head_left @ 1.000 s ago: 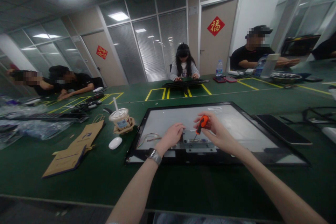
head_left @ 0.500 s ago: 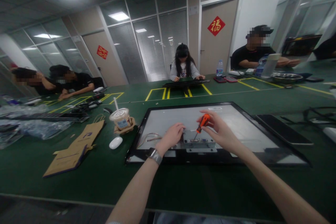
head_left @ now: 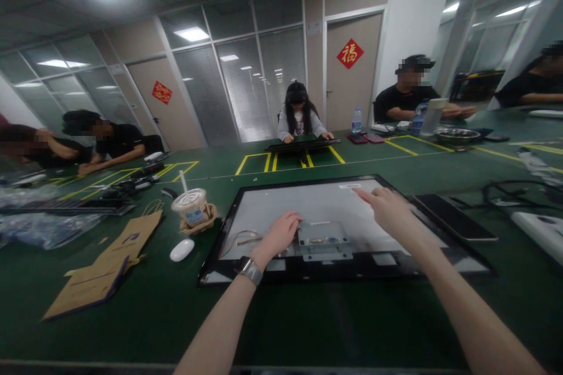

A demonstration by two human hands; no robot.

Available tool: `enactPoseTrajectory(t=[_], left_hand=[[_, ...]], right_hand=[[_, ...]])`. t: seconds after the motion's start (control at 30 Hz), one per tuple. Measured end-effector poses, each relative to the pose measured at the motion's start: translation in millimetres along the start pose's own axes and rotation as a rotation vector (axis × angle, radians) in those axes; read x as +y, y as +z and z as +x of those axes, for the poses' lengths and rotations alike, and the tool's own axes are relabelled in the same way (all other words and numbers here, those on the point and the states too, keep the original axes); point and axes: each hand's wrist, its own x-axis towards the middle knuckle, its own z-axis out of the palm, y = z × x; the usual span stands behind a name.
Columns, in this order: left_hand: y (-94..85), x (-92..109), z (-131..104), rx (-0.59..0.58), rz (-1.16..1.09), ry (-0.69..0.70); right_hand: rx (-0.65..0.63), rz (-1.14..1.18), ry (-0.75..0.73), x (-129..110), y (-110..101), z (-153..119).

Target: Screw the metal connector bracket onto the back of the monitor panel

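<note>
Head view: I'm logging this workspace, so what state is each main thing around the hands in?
Black-framed grey display panel: lying flat.
Silver metal box: sitting on the panel.
Red tool: held in the right hand, outline blurred.
Clear lidded plastic cup: upright, straw inserted.
White oval mouse: lying on the green table.
Brown paper bag: lying flattened.
Black rectangular slab: lying flat.

And here are both my arms, bare and stretched forward, angling in toward each other! My left forearm (head_left: 220,322) slants up and inward, and out at the end my left hand (head_left: 281,231) lies palm down, fingers close together, lightly bent, pointing inward. Over on the other side, my right forearm (head_left: 461,299) reaches in from the lower corner, and my right hand (head_left: 389,208), farther forward, has its fingers folded in a grip, knuckles up, its outer edge blurred!
</note>
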Motion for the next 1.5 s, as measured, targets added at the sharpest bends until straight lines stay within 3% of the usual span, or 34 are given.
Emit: enactPoseTrajectory(t=[0.07, 0.17, 0.4, 0.47, 0.57, 0.7, 0.87, 1.23, 1.5], left_hand=[[1.2, -2.1, 1.1, 0.014, -0.008, -0.009], [3.9, -6.7, 3.6, 0.036, -0.018, -0.006], [-7.7, -0.3, 2.5, 0.059, -0.113, 0.006], [-16.3, 4.5, -0.5, 0.002, -0.162, -0.022], [-26.8, 6.7, -4.5, -0.110, -0.158, -0.040], [-29.2, 0.4, -6.7, -0.158, -0.119, -0.036], [-23.2, -0.8, -6.8, -0.142, -0.099, -0.020], [-28.7, 4.7, -4.0, 0.014, -0.170, 0.014], [-23.1, -4.8, 1.9, 0.035, -0.193, -0.007]], right_hand=[[-0.155, -0.085, 0.006, 2.6, 7.2, -3.4], [-0.264, -0.074, 0.028, 0.8, 14.2, -8.0], [-0.277, 0.047, 0.049, 0.9, 10.0, -3.0], [-0.270, 0.265, -0.017, -0.5, 5.9, -0.7], [-0.440, 0.652, -0.044, -7.4, 2.5, -0.2], [-0.625, 0.684, -0.039, -22.3, 1.4, -2.1], [-0.578, 0.682, -0.043, -32.9, 0.0, -3.6], [-0.404, 0.801, -0.125, -27.7, 0.3, -3.1], [-0.351, 0.741, -0.138, -32.0, 25.8, 0.5]])
